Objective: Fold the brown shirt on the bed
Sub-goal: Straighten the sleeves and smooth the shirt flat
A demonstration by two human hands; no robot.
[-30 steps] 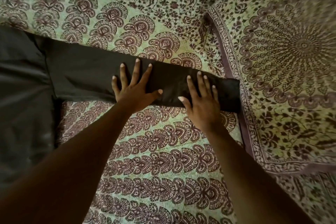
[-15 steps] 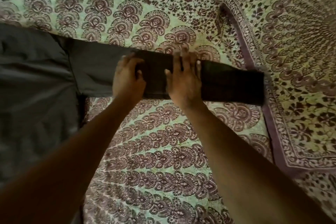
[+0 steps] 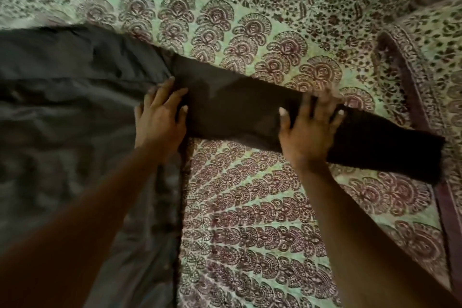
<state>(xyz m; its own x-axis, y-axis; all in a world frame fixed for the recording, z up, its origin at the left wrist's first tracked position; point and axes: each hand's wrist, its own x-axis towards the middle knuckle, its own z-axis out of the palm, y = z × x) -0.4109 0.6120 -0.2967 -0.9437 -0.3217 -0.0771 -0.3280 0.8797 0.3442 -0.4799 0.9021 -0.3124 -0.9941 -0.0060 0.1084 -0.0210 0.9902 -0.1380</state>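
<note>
hands: left hand [image 3: 160,117] and right hand [image 3: 307,130], side by side mid-sleeve half a second before, had spread apart, fingers flat | brown shirt [image 3: 62,112] lay left of frame on bed [image 3: 250,207], sleeve [image 3: 237,112] smoothed, unfolded

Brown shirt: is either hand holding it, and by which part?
Neither grips it. The left hand and right hand press flat on the brown shirt's sleeve.

The shirt [image 3: 75,107] at the left is soft, dark cloth, matt and a bit wrinkled. The bed [image 3: 250,207] cover is printed cloth, matt too.
</note>
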